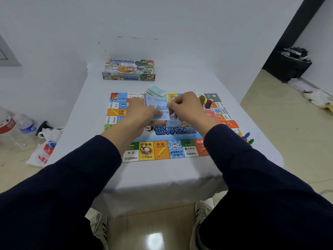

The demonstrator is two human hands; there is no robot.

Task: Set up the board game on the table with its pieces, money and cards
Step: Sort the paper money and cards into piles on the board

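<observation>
While the board (162, 130) lies flat on the white worktop (86, 109), the head view shows the left hand (142, 112) and right hand (187, 107) together above its middle, each grip pinching a stack of pale blue cards (158, 109). Money (156, 90) sits at the far edge, pawns (246, 137) at the right. Sorting cards seems underway; next, likely setting them on the board.

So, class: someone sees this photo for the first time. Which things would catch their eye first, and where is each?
Probably the colourful game board spread in the middle of the white table, and above its centre the left hand and right hand together holding pale blue cards. Next, the bright game box at the far edge, with a heap of play money lying just before it.
</observation>
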